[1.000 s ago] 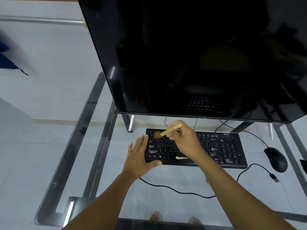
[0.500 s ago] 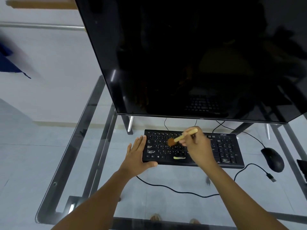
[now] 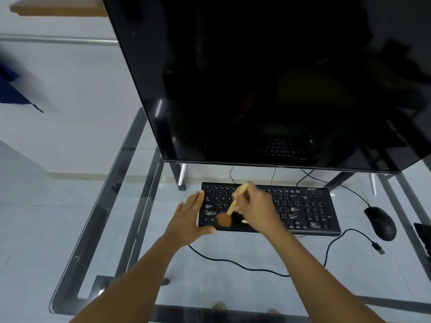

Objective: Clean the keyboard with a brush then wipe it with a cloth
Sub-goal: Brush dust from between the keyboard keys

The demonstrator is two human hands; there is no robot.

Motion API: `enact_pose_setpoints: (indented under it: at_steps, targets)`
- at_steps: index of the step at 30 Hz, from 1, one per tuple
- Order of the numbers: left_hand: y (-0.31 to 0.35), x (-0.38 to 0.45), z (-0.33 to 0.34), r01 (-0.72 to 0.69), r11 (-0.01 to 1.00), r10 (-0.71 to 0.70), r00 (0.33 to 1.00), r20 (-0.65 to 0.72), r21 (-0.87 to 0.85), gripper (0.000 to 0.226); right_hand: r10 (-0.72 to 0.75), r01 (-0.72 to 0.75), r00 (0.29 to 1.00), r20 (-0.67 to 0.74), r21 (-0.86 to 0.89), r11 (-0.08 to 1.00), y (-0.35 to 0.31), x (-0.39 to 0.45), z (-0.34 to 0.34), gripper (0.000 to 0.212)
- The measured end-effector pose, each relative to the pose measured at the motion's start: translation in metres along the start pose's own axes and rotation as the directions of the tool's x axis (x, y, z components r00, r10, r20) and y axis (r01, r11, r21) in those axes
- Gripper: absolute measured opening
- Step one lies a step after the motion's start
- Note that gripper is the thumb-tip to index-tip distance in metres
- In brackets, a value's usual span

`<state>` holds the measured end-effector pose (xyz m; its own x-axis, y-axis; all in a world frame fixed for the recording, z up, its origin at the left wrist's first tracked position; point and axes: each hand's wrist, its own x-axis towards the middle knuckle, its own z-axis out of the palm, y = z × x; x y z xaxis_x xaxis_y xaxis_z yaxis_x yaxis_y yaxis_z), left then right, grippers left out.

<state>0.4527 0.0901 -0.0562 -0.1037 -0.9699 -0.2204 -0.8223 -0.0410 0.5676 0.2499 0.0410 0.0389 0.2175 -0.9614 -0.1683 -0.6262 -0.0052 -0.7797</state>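
A black keyboard (image 3: 303, 208) lies on a glass desk under a big dark monitor. My right hand (image 3: 258, 210) grips a small brush (image 3: 234, 203) with a pale yellow handle; its brown bristle head touches the keys near the keyboard's front left corner. My left hand (image 3: 189, 220) lies flat with straight fingers against the keyboard's left end, thumb along the front edge. No cloth is visible.
The dark monitor (image 3: 268, 78) overhangs the keyboard's back edge. A black mouse (image 3: 381, 222) sits right of the keyboard, with a loose USB cable (image 3: 331, 245) curling in front. The glass desk (image 3: 116, 206) has a metal frame; its left edge is close.
The brush head has swept from the keyboard's upper left keys, briefly toward the middle, down to the front left corner. The handle now tilts steeply. My left hand has stayed put.
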Motion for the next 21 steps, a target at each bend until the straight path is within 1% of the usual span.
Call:
enact_pose_setpoints:
  at_steps: [1,2,3,4,5,6,7,8,9,10,11,12,13,14,15,16,17,18,19,20,21]
  targets:
    - [0.001,0.000,0.000,0.006,1.000,-0.006,1.000,0.008,0.007,0.117,0.003,-0.002,0.994,-0.112,0.008,1.000,0.005,0.003,-0.006,0.007]
    - [0.002,0.001,-0.001,0.012,1.000,-0.012,1.000,0.007,0.012,0.115,0.010,0.001,0.988,-0.157,0.069,0.998,0.008,0.005,-0.011,0.006]
    - [0.003,0.001,-0.002,0.019,1.000,-0.019,1.000,0.007,0.014,0.114,0.022,-0.005,0.990,-0.137,0.124,0.992,0.008,0.005,-0.013,0.007]
    - [0.004,0.001,-0.003,0.026,1.000,-0.026,1.000,0.006,0.012,0.115,0.031,-0.022,0.998,-0.051,0.164,0.986,0.005,0.003,-0.011,0.008]
    - [0.006,0.001,-0.003,0.033,0.999,-0.033,0.999,0.005,0.008,0.115,0.024,-0.029,0.999,0.038,0.139,0.990,0.004,-0.001,-0.008,0.008]
    - [0.008,0.001,-0.004,0.041,0.999,-0.041,0.999,0.006,0.003,0.115,0.000,-0.004,0.999,0.051,0.067,0.998,0.006,-0.001,-0.005,0.008]
    - [0.010,0.002,-0.005,0.048,0.999,-0.048,0.999,0.010,-0.007,0.115,-0.020,0.020,1.000,-0.023,-0.007,1.000,0.007,0.001,-0.006,0.008]
    - [0.012,0.004,-0.006,0.051,0.998,-0.051,0.999,0.007,-0.029,0.115,-0.033,0.026,0.986,-0.165,-0.046,0.999,0.010,0.006,-0.009,0.007]
    - [0.014,0.005,-0.006,0.052,0.996,-0.052,0.999,-0.006,-0.066,0.113,-0.025,0.021,0.957,-0.289,-0.016,1.000,0.012,0.011,-0.014,0.006]
    - [0.015,0.005,-0.005,0.055,0.993,-0.057,0.998,-0.023,-0.104,0.112,-0.012,0.033,0.939,-0.344,0.058,0.998,0.013,0.017,-0.016,0.007]
    - [0.016,0.005,-0.005,0.061,0.990,-0.066,0.997,-0.036,-0.126,0.111,0.009,0.029,0.947,-0.320,0.114,0.993,0.012,0.021,-0.016,0.008]
    - [0.016,0.004,-0.003,0.064,0.990,-0.070,0.997,-0.045,-0.123,0.112,-0.001,0.032,0.972,-0.236,0.130,0.991,0.009,0.024,-0.012,0.008]
    - [0.015,0.003,0.000,0.068,0.992,-0.074,0.996,-0.052,-0.102,0.113,-0.018,0.031,0.988,-0.155,0.086,0.996,0.006,0.026,-0.008,0.008]
    - [0.014,0.002,0.003,0.072,0.994,-0.077,0.995,-0.058,-0.078,0.114,-0.055,0.061,0.989,-0.137,0.042,0.997,0.003,0.028,-0.004,0.008]
    - [0.015,0.002,0.006,0.079,0.995,-0.083,0.995,-0.062,-0.062,0.114,-0.090,0.093,0.979,-0.185,0.006,0.996,-0.002,0.031,-0.002,0.008]
    - [0.016,0.001,0.007,0.087,0.994,-0.091,0.994,-0.066,-0.060,0.114,-0.108,0.115,0.965,-0.238,0.016,0.993,-0.008,0.035,-0.002,0.008]
    - [0.017,0.001,0.007,0.095,0.993,-0.099,0.993,-0.070,-0.067,0.114,-0.110,0.123,0.964,-0.243,0.041,0.992,-0.011,0.039,-0.001,0.007]
    - [0.019,0.001,0.006,0.099,0.993,-0.104,0.992,-0.070,-0.069,0.113,-0.110,0.128,0.974,-0.197,0.078,0.989,-0.014,0.043,0.001,0.006]
    - [0.019,0.001,0.006,0.103,0.993,-0.107,0.992,-0.068,-0.065,0.113,-0.102,0.112,0.990,-0.095,0.106,0.988,-0.017,0.044,0.003,0.006]
    - [0.020,0.000,0.005,0.106,0.993,-0.110,0.992,-0.067,-0.058,0.113,-0.109,0.108,0.994,0.006,0.087,0.990,-0.020,0.045,0.004,0.007]
    - [0.020,-0.001,0.005,0.110,0.992,-0.113,0.991,-0.065,-0.056,0.113,-0.118,0.117,0.992,0.038,0.012,0.993,-0.021,0.046,0.005,0.006]
